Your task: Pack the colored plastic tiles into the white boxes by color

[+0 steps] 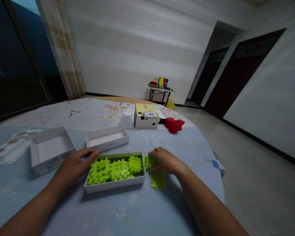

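Note:
A shallow white box (114, 186) lies on the table in front of me, holding several lime-green interlocking plastic tiles (113, 168). My left hand (75, 164) rests at the box's left end, fingers curled against its rim. My right hand (164, 160) is just right of the box, fingers closed over a green tile (148, 161) on the cloth. Another green tile (158, 181) lies loose on the table below that hand.
Two white box trays (107, 137) (50, 149) sit behind the green box. Farther back are a small white box (128, 118), a yellow cartoon-printed box (147, 115) and red tiles (174, 125). The table edge curves at the right. A small loaded table (160, 88) stands by the wall.

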Motion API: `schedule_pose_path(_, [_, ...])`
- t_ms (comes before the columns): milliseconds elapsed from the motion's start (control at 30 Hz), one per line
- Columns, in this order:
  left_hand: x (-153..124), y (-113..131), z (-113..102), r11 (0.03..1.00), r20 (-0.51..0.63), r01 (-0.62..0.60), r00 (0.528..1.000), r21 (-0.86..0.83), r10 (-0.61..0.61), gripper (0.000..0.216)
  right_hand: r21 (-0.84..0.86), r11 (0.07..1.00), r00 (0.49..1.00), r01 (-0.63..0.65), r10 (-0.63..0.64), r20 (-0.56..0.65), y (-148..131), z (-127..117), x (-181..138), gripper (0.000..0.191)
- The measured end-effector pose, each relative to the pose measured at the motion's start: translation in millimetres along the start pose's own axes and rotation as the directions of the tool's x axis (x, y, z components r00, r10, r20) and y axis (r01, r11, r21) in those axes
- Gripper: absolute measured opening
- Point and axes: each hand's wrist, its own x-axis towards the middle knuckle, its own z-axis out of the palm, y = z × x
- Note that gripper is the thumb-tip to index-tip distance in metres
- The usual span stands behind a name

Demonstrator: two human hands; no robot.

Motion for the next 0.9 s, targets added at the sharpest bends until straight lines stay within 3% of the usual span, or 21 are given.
schedule_pose_path(200, [0.0, -0.2, -0.6, 1.000, -0.005, 0.006, 1.000, -0.009, -0.006, 0.046, 0.096, 0.995, 0.997, 0.019, -0.011, -0.081, 5.1, 1.3, 1.3, 0.066])
schedule_pose_path(300, [0.0, 0.3, 0.0, 1.000, 0.023, 0.013, 1.000, -0.018, -0.012, 0.047, 0.158, 0.986, 0.998, 0.060, -0.055, -0.037, 6.1, 3.7, 4.9, 0.067])
schedule_pose_path(433, [-0.3, 2.0, 0.1, 1.000, 0.030, 0.021, 0.999, -0.020, -0.021, 0.046, 0.176, 0.984, 1.000, 0.002, -0.005, 0.012, 12.1, 7.2, 8.6, 0.067])
schedule_pose_path(567, [0.0, 2.7, 0.0, 1.000, 0.017, 0.009, 1.000, -0.018, -0.008, 0.045, 0.225, 0.972, 0.977, -0.064, 0.107, -0.186, 18.6, 2.9, 7.6, 0.062])
schedule_pose_path(667, [0.1, 2.2, 0.4, 1.000, 0.021, 0.007, 1.000, -0.030, -0.006, 0.045, 0.301, 0.954, 0.913, 0.010, 0.114, -0.392, 8.8, -4.3, 6.2, 0.060])
schedule_pose_path(733, [-0.3, 1.9, 0.6, 0.999, 0.023, 0.005, 1.000, -0.034, -0.004, 0.045, 0.336, 0.935, 0.893, 0.108, 0.057, -0.447, -6.0, -6.9, 6.8, 0.061])
schedule_pose_path(833, [-1.1, 2.2, 0.3, 0.999, 0.024, 0.006, 1.000, -0.033, -0.006, 0.045, 0.349, 0.911, 0.913, 0.218, -0.065, -0.403, -29.4, -3.5, 11.4, 0.064])
schedule_pose_path(900, [-1.6, 2.5, -0.2, 1.000, 0.025, 0.000, 1.000, -0.029, 0.001, 0.044, 0.337, 0.913, 0.935, 0.227, -0.108, -0.337, -38.4, 2.4, 15.7, 0.068])
